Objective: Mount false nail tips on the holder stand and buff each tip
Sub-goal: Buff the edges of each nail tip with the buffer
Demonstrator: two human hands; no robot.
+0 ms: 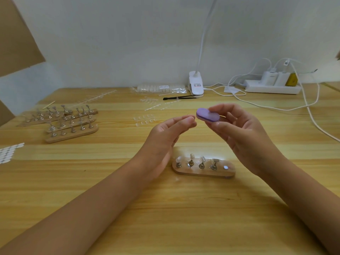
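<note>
My right hand (244, 133) pinches a small purple oval buffer block (207, 115) between thumb and fingers, raised above the table. My left hand (169, 138) is lifted beside it, its fingertips pinched together just left of the buffer on something too small to make out. Below both hands a wooden holder stand (203, 171) lies on the table. It carries several metal pegs, some topped with clear nail tips, and a bare magnet spot at its right end.
More wooden holder stands (70, 124) with pegs sit at the left. Loose clear nail tips (144, 120) and a bag of tips (161, 88) lie farther back. A clip lamp (196, 85), a black tool (179, 97), a power strip (272, 86) and cables occupy the back right.
</note>
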